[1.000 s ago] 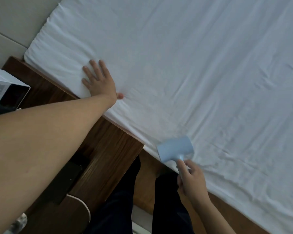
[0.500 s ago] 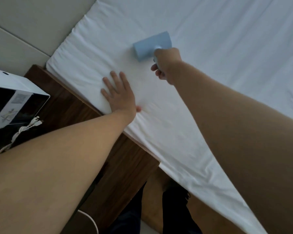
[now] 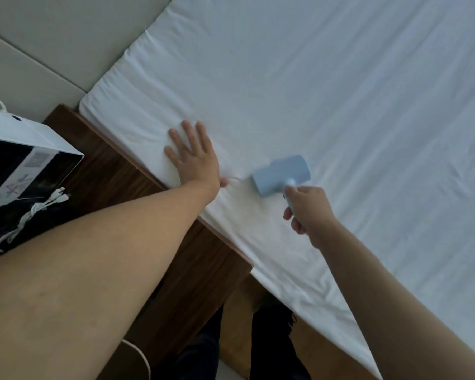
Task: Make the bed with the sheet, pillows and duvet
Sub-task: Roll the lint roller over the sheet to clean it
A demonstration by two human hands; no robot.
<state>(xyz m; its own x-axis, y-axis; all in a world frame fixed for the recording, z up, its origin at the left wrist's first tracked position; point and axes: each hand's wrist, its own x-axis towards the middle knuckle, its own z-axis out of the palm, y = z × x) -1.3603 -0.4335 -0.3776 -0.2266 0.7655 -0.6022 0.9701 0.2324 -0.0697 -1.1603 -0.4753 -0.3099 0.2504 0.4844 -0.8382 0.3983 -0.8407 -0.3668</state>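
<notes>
A pale padded wall (image 3: 39,42) runs along the upper left, and below it a dark wooden bedside unit (image 3: 115,185) is set against the edge of the bed. Nearly the whole of the view is filled by the white sheet (image 3: 327,105), which is already spread over the mattress; fine creases are seen near the corner and along the near edge. No pillows and no duvet can be seen here.

The left hand (image 3: 194,156) is laid flat on the sheet close to the bed's edge, fingers straight and spread, the cloth pinned beneath the palm. The right hand (image 3: 307,208) is curled round the handle of a light blue roller (image 3: 281,175), whose barrel is set on the sheet just beside the left hand's thumb (whether it is a lint roller or a smoothing tool cannot be told). A white box (image 3: 19,149) with cables (image 3: 33,212) is kept on the unit at far left.

The step in hand is judged to be the finishing of the sheet: the cloth is held taut by one hand while it is worked over by the roller. For the next move, a firm hold by the flat palm would be needed, and the roller would be drawn away from it across the creased strip by the edge. The pillows and duvet are not yet placed.
</notes>
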